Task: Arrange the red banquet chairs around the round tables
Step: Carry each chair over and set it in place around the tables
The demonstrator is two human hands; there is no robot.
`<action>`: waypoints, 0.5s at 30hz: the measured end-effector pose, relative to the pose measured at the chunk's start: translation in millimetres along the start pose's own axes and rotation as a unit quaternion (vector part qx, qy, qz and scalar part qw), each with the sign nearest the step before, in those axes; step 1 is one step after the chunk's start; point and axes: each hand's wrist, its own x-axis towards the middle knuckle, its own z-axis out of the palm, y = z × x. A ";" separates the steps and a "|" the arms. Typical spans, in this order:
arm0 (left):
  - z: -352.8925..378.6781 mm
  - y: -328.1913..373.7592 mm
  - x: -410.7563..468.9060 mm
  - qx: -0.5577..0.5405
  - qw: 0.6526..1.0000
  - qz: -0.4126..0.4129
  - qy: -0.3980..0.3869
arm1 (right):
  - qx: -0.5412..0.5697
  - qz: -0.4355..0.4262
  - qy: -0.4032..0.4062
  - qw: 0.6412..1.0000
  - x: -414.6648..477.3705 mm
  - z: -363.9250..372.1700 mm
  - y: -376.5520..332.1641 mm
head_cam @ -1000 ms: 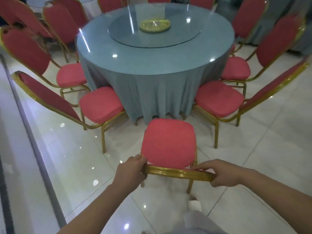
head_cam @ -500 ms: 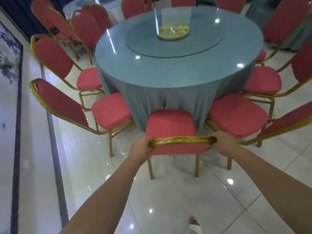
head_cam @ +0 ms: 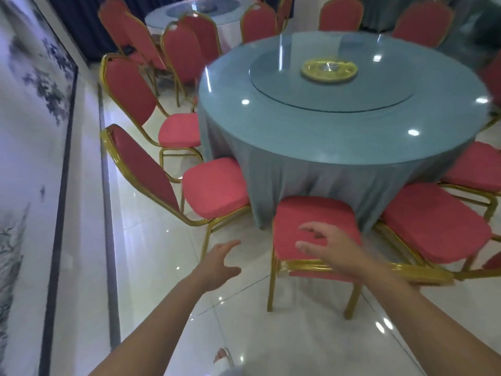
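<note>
Chair [head_cam: 311,213] at the table [head_cam: 325,131] edge. Right hand [head_cam: 333,248] above the chair's back rail, left hand [head_cam: 217,263] beside the chair's left. Both spread open, gripping nothing.

You get soft, cool indoor light w/ a bluish cast. Ceiling lamps show as small white hotspots on the glass tabletop [head_cam: 339,131] & the glossy floor tiles [head_cam: 162,280]. Pale glare streaks cross the lazy Susan [head_cam: 325,90]. Shadows are faint and diffuse, e.g. under the front chair [head_cam: 311,218]. Your right hand [head_cam: 330,248] is motion-blurred at the fingers, and your left hand [head_cam: 217,264] is soft too. Wide-angle bends the wall panel [head_cam: 40,131] at left. The top corners go dim & smeared.
</note>
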 end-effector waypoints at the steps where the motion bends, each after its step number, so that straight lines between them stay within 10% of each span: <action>1: -19.0 -21.2 -2.7 -0.005 1.000 -0.007 0.006 | 0.012 0.005 -0.001 1.000 10.2 24.4 -15.9; 15: -272.4 -229.1 11.1 -0.117 0.972 -0.066 0.192 | 0.033 -0.025 -0.047 0.998 202.5 223.0 -200.8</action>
